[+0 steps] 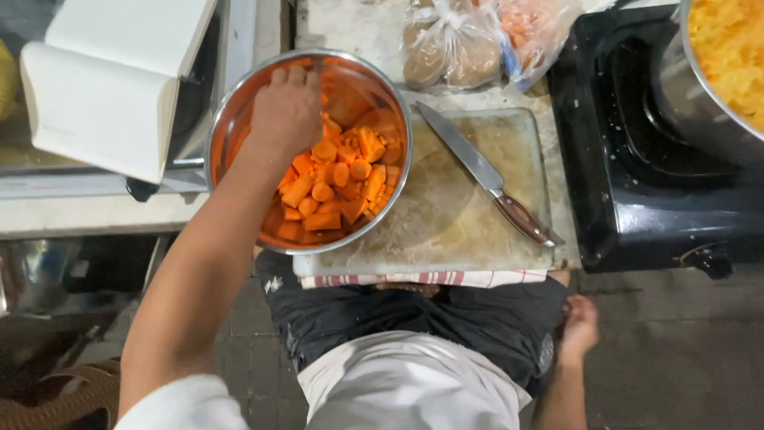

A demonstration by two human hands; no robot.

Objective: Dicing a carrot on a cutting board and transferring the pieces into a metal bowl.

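While the left hand [285, 111] reaches into the steel bowl [231, 119], its palm faces down over the carrot pieces [334, 187] and its fingers curl toward the far inner wall. The grip looks loosely curled, but whether it holds any pieces cannot be told from this angle. The carrot pieces are orange chunks piled in the near and right part of the bowl, just beside and partly under the hand.

The bowl stands at the left end of the cutting board [469, 231], overlapping its left edge. 1 knife [487, 175] with a brown handle lies diagonally on the board, blade pointing toward the far left, apart from the bowl. A striped cloth [422, 279] shows under the near edge of the board.

The right hand [579, 326] hangs low at the person's hip, against the dark apron [382, 318], well apart from the board; its fingers are curled, and no held thing can be seen.

Beyond the board, 2 clear plastic bags [477, 40] rest on the tabletop [350, 28]. A black stove [637, 183] stands to the right, carrying a large pot [692, 103] of yellow food. An open white box [111, 87] sits to the left of the bowl.
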